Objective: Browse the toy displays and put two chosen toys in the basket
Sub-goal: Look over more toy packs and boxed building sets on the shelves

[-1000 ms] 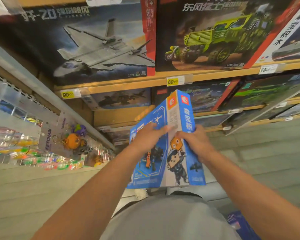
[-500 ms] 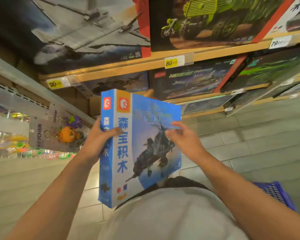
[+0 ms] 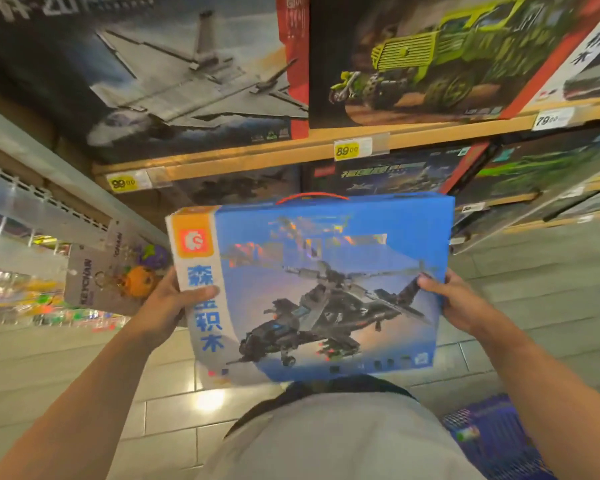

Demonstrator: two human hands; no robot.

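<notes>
While both grips clamp helicopter box (image 3: 326, 289): left hand (image 3: 168, 306) | right hand (image 3: 459, 304) | basket (image 3: 492, 441) contents unclear

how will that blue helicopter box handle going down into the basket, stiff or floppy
Probably stiff: the flat blue cardboard helicopter box keeps its shape held only at its edges by the left hand and right hand. Its glossy face may be slippery. The red handle could help.
</notes>
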